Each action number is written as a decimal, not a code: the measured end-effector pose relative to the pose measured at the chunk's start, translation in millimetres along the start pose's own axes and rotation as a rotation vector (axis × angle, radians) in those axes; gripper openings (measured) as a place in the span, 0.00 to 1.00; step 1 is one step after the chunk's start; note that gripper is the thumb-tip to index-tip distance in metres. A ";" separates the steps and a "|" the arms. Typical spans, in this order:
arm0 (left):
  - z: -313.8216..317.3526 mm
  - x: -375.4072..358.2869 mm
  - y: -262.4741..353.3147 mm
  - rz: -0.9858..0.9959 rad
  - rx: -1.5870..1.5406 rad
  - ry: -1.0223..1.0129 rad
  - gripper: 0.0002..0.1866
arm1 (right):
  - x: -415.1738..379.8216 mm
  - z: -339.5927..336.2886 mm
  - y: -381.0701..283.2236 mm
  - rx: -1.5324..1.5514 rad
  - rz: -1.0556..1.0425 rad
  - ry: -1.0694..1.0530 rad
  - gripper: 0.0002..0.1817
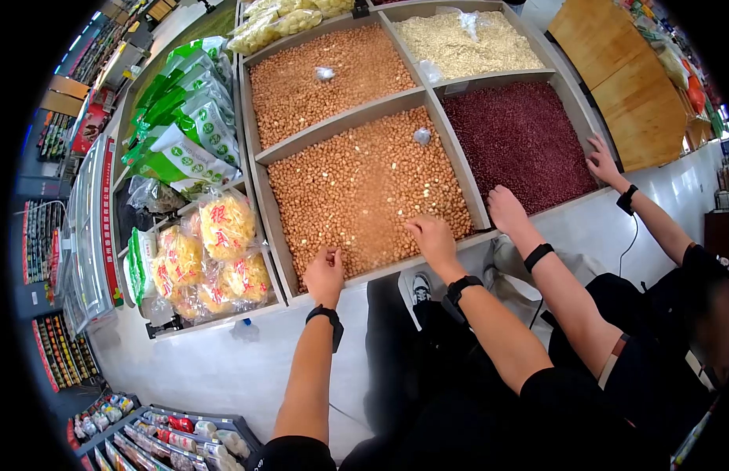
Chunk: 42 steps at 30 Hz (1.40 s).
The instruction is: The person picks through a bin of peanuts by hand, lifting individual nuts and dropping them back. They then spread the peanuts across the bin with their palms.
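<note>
Shelled peanuts (309, 188) with tan skins fill the front middle bin, and several paler pieces are scattered among them. At the bin's front left, my left hand (325, 279) reaches over the edge with its fingers bent together at the peanuts. My right hand (435, 243) is over the front right part, thumb and fingertips drawn together just at the peanuts' surface. Whatever lies between the fingertips of either hand is too small to make out. A small crumpled clear plastic piece (422, 136) sits on the peanuts near the back right corner.
Another person's hands (507, 210) rest at the bin of dark red beans (509, 129) on the right. More peanuts (325, 86) and pale flakes (466, 47) fill the rear bins. Bagged yellow white fungus (227, 226) and green-white packages (188, 157) stand left.
</note>
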<state>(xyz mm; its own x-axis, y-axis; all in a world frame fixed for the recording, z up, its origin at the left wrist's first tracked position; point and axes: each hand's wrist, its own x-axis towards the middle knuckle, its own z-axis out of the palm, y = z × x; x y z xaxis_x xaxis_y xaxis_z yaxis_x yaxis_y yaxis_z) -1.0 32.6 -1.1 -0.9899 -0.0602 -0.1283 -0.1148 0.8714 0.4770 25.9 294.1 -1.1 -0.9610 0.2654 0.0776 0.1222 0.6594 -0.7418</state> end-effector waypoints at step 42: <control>2.0 4.7 -7.8 0.069 -0.030 -0.004 0.09 | 5.4 -1.6 -7.9 -0.275 -0.016 -0.014 0.05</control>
<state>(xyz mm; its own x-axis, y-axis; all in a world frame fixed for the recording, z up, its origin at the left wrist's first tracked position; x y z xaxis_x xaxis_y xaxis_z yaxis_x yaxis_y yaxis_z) -4.6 26.5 -7.1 -0.9952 0.0013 -0.0982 -0.0492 0.8585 0.5105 20.2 291.4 6.3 -0.9664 0.2450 0.0776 0.1678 0.8301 -0.5318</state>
